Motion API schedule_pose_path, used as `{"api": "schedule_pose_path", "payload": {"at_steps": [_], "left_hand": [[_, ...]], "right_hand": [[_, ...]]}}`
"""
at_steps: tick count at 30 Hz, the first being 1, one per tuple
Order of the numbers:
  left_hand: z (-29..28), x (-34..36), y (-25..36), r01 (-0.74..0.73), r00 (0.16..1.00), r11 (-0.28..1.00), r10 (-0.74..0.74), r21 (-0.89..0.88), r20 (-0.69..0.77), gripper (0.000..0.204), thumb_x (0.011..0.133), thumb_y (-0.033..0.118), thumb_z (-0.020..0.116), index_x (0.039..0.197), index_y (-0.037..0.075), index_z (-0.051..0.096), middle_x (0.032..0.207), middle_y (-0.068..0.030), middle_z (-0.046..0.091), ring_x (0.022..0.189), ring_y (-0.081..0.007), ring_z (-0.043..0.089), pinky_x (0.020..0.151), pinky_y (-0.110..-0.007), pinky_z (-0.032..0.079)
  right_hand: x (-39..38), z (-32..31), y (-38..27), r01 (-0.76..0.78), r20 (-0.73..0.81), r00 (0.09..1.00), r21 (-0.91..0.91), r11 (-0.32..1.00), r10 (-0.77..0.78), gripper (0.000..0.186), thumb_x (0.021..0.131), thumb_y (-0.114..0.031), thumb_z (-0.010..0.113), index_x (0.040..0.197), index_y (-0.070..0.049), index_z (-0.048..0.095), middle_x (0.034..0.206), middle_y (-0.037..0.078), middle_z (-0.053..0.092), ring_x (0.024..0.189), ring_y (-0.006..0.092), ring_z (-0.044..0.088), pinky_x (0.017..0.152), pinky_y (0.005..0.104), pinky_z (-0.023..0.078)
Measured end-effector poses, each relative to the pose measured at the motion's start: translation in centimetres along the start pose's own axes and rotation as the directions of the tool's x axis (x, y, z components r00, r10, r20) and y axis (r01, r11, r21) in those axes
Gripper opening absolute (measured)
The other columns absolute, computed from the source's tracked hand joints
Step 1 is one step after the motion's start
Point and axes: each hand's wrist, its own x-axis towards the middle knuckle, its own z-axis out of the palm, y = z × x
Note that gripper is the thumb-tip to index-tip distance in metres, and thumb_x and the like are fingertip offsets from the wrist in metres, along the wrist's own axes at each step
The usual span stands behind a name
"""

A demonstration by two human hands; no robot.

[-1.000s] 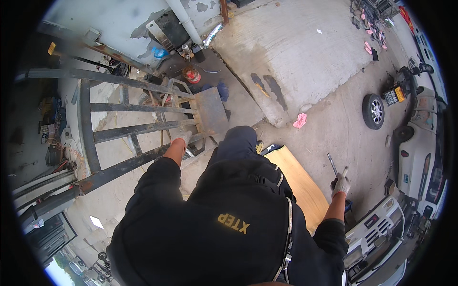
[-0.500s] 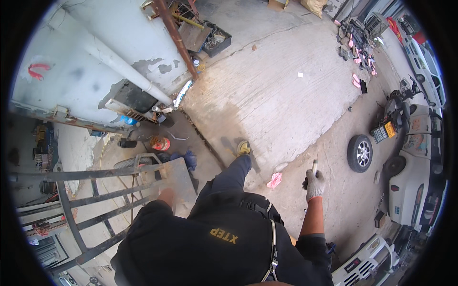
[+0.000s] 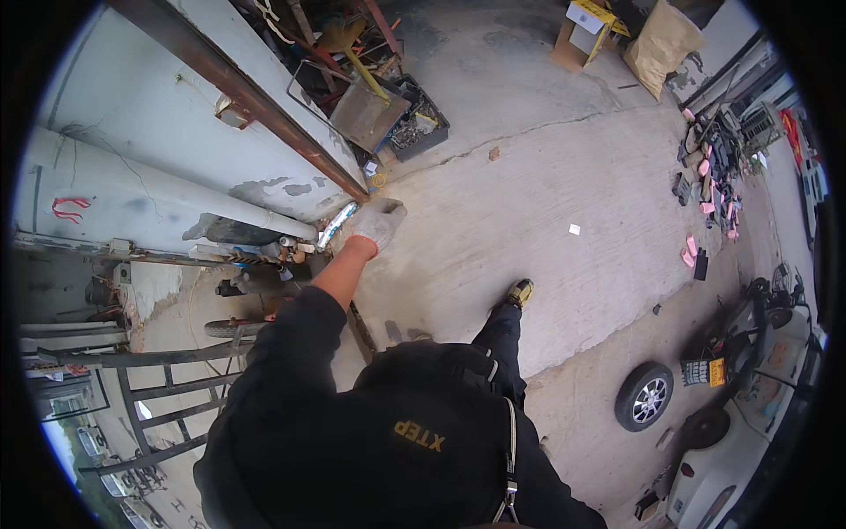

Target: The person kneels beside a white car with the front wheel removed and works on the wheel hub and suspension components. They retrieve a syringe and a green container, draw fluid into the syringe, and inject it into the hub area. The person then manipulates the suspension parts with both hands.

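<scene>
My left hand (image 3: 379, 222), in a pale grey work glove, reaches forward on the left over the concrete floor. Its fingers look loosely curled in, and nothing shows in them. In the view it lies close to the foot of a rusty steel post (image 3: 291, 123) and a white and blue slim package (image 3: 336, 226) by the wall. Whether it touches either cannot be told, but it seems to hang above the floor. My right hand is out of sight. A yellowish shoe (image 3: 520, 293) of mine steps forward on the concrete.
A black metal rack (image 3: 167, 388) stands to the left. Ahead left are a dark bin of scrap (image 3: 421, 128) and a shovel (image 3: 361, 62). A cardboard box (image 3: 582, 35) and paper sack (image 3: 663, 48) lie ahead. To the right are a wheel (image 3: 644, 396), scattered parts (image 3: 709, 176) and a white vehicle (image 3: 731, 450).
I have moved forward, and the bin, box and sack show larger. My left hand has swung forward into clear view. My right hand, which held a pale stick-like thing, has left the view.
</scene>
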Motion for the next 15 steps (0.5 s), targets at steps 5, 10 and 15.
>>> {"api": "schedule_pose_path", "payload": {"at_steps": [5, 10, 15], "left_hand": [[6.6, -2.8, -12.2, 0.599, 0.764, 0.724, -0.645, 0.342, 0.029, 0.045, 0.1, 0.042, 0.059, 0.127, 0.01, 0.077, 0.129, -0.0176, 0.075, 0.12, -0.036, 0.072, 0.102, -0.044, 0.056], [13.0, -19.0, -23.2, 0.299, 0.807, 0.667, -0.559, 0.683, 0.191, 0.025, 0.096, 0.011, 0.07, 0.12, 0.011, 0.076, 0.118, -0.0147, 0.076, 0.111, -0.0379, 0.073, 0.092, -0.052, 0.059], [18.6, -18.6, -20.2, 0.314, 0.907, 0.815, -0.409, 0.486, 0.1, 0.028, 0.103, 0.012, 0.057, 0.127, 0.009, 0.071, 0.129, -0.0198, 0.071, 0.124, -0.0346, 0.068, 0.102, -0.049, 0.054]], "right_hand": [[-0.6, 4.3, -31.4, 0.118, 0.08, 0.99, -0.003, 0.993, -0.117, 0.016, 0.099, -0.023, 0.07, 0.096, -0.014, 0.057, 0.064, 0.001, 0.048, 0.046, 0.0163, 0.043, 0.043, 0.0343, 0.04], [-8.2, 11.1, -65.6, 0.581, 0.187, 0.8, -0.008, 0.814, -0.57, 0.023, 0.095, -0.024, 0.072, 0.089, -0.016, 0.051, 0.061, -0.001, 0.047, 0.042, 0.0141, 0.045, 0.037, 0.0323, 0.036], [-13.5, 20.3, -85.6, 0.724, 0.3, 0.661, -0.014, 0.689, -0.688, 0.026, 0.095, -0.024, 0.072, 0.086, -0.017, 0.049, 0.06, -0.003, 0.045, 0.041, 0.0134, 0.043, 0.037, 0.0314, 0.035]]}}
